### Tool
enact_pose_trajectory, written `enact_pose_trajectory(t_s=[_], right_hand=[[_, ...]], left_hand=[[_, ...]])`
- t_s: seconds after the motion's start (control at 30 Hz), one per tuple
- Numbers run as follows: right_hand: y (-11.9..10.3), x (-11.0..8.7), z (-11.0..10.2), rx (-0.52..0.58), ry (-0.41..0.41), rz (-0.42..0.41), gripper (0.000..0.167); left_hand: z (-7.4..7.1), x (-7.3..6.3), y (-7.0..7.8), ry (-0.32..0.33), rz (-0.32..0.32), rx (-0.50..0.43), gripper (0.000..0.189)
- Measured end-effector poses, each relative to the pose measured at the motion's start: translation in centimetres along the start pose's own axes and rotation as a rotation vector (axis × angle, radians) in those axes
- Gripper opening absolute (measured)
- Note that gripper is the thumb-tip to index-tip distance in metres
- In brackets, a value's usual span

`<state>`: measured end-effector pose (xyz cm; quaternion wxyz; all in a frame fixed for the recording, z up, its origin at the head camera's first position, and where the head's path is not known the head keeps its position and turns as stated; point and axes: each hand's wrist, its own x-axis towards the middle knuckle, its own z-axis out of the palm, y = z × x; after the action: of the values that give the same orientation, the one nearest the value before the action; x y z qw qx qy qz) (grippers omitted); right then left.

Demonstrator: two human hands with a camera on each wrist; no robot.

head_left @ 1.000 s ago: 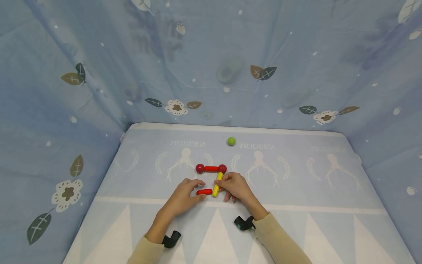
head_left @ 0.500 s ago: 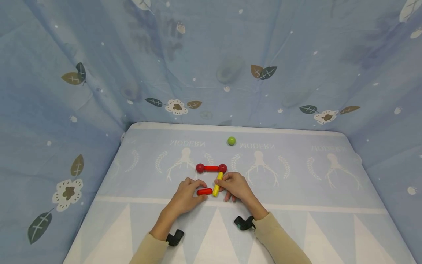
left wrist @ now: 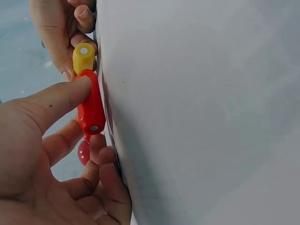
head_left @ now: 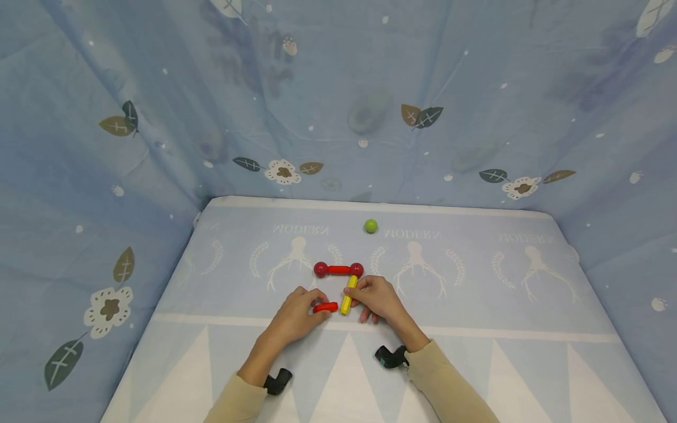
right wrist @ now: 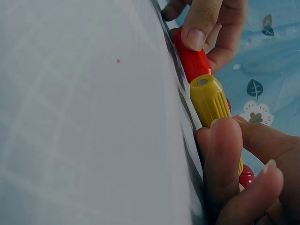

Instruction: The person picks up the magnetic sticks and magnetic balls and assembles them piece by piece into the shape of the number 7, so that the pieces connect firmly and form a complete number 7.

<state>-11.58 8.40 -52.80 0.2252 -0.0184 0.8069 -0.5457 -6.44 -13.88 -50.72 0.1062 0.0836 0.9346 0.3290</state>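
My left hand (head_left: 296, 311) pinches a short red magnetic rod (head_left: 328, 306) between thumb and fingers; a metal disc shows on its end in the left wrist view. With thumb and fingertips my right hand (head_left: 379, 296) holds a yellow magnetic rod (head_left: 345, 308), ridged along its side (right wrist: 215, 101). The yellow rod's far end meets the right-hand red ball (head_left: 357, 269). Another red rod (head_left: 338, 270) joins that ball to a second red ball (head_left: 320, 269) on the left. In the head view a small gap separates the held red rod from the yellow rod's near end.
A green ball (head_left: 371, 226) lies farther back on the patterned tablecloth (head_left: 465, 376). Blue printed curtains (head_left: 338, 106) hang behind the table and at both sides. A black wrist camera (head_left: 391, 356) sits at the right sleeve, another (head_left: 278, 382) at the left.
The left fingers have closed in on the near red rod, which has shifted slightly left, away from the yellow rod. The right hand and the yellow rod have barely moved.
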Motion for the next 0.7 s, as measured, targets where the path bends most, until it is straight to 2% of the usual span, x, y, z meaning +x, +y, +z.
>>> enact_pose_trajectory(t_s=[0.23, 0.53, 0.7], right_hand=[[0.1, 0.0, 0.0, -0.003, 0.003, -0.001, 0.041], [0.0, -0.1, 0.0, -0.003, 0.001, 0.0, 0.04], [0.0, 0.0, -0.1, 0.002, -0.001, -0.003, 0.04]], left_hand=[[-0.5, -1.0, 0.3, -0.004, 0.025, -0.037, 0.017], [-0.7, -1.5, 0.9, -0.108, 0.017, -0.071, 0.019], [-0.6, -1.7, 1.0, -0.137, 0.021, -0.093, 0.019]])
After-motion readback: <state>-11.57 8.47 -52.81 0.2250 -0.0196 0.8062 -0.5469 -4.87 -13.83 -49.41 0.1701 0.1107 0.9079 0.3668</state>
